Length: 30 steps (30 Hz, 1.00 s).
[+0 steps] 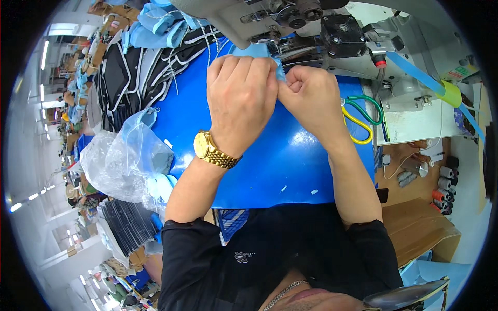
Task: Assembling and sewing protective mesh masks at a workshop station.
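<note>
A light blue fabric piece (pixel 252 50) lies at the needle area of a grey sewing machine (pixel 228 19), mostly hidden behind my hands. My left hand (pixel 241 93), with a gold watch (pixel 206 145) on its wrist, is closed over the near edge of that fabric, knuckles up. Close against it, my right hand (pixel 310 96) is curled in a pinch beside the fabric's right edge. Its fingertips are largely hidden, so what sits between them does not show clearly. Both hands are just above the blue tabletop (pixel 270 171), in front of the machine's presser area.
Scissors (pixel 363 118) with green and yellow handles lie right of my right hand. Black pieces with white piping (pixel 122 78) are heaped at the left, near a clear plastic bag (pixel 124 158). Blue tape (pixel 415 72) runs through a yellow ring (pixel 450 93). Thread spools (pixel 445 182) stand at the right.
</note>
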Each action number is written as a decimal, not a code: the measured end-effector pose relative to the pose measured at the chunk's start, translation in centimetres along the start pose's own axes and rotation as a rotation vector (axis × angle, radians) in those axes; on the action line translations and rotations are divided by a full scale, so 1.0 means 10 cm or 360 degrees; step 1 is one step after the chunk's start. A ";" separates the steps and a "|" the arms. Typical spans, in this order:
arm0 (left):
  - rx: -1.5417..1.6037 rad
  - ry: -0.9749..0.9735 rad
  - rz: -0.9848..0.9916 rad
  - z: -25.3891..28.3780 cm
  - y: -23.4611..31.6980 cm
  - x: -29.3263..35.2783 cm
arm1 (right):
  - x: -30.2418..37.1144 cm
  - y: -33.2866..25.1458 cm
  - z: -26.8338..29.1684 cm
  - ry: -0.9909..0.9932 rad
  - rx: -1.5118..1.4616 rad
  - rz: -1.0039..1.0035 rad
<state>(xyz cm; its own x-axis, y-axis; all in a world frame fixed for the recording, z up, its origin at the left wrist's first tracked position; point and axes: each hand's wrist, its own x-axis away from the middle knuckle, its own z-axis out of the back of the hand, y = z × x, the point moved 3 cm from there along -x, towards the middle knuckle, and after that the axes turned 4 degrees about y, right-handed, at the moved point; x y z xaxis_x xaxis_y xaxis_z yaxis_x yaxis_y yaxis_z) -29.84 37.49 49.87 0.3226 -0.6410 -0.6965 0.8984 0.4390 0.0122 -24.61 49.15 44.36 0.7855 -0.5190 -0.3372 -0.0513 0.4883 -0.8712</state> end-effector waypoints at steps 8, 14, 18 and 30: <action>0.0043 -0.0107 0.0279 0.00 0.01 0.16 | 0.10 0.14 -0.06 -0.0160 -0.0475 -0.0304; 0.0028 0.0012 0.0157 0.03 0.02 0.19 | 0.13 0.16 -0.06 -0.0218 -0.0723 -0.0442; 0.0040 -0.0039 0.0091 0.06 0.04 0.18 | 0.15 0.12 0.00 -0.0218 -0.0731 -0.0445; 0.0012 -0.0112 0.0086 0.00 0.05 0.04 | 0.06 0.12 -0.02 -0.0167 -0.0822 -0.0382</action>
<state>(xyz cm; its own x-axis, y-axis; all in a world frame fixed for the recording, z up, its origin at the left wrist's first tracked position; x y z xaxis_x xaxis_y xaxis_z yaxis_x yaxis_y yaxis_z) -29.24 37.48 49.60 0.3904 -0.6593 -0.6426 0.8814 0.4693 0.0540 -24.28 49.27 43.06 0.8680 -0.4875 -0.0946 -0.1379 -0.0536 -0.9890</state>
